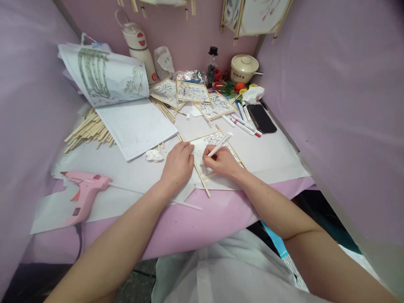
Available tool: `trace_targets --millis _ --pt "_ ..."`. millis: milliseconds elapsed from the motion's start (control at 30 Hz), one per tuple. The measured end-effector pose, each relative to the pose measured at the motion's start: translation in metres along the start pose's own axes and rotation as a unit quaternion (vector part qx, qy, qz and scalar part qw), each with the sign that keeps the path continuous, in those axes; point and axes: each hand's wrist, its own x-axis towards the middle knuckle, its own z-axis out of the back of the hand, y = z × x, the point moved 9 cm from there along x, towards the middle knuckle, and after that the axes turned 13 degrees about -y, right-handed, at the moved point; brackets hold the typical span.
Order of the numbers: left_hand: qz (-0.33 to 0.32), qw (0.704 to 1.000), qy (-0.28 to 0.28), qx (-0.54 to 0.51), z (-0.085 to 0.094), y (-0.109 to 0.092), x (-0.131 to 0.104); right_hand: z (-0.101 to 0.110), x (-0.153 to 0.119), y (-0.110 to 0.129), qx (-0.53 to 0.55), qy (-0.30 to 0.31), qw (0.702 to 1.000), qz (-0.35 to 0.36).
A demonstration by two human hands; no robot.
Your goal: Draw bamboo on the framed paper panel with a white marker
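Note:
My right hand (221, 161) is closed around a white pen (220, 144), its lower end over a stick-framed panel (233, 152) with dark line drawings. The pen's tip is hidden by my fingers. At the panel's left edge, my left hand (179, 164) rests with its fingers together; whether they pinch the frame is hard to make out. Wooden sticks border the panel, and one end points toward the table's front edge. Behind it lie more framed drawings (216, 105), partly overlapping.
At the left are a pink glue gun (86, 189), wooden sticks (91, 128) and an open sketchbook (139, 122). A crumpled tissue (154, 155) lies nearby. Farther right are markers (244, 127) and a black phone (261, 118). A flask (142, 54), a bottle (211, 69) and a lidded pot (243, 69) stand behind.

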Motion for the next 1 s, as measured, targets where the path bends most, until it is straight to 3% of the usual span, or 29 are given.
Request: trace_targets --millis 200,733,1000 --pt "0.005 1.0 0.003 -0.002 -0.0007 0.001 0.0001 0.0029 0.0026 -0.0005 0.004 -0.032 0.999 0.01" --pt "0.002 1.0 -0.003 -0.002 0.0015 -0.0014 0.0007 0.0004 0.0 -0.0037 0.014 -0.008 1.0 -0.019" --pt "0.005 1.0 0.001 -0.001 0.0002 -0.0006 0.0008 0.0032 0.0021 -0.0006 -0.002 -0.034 0.999 0.018"
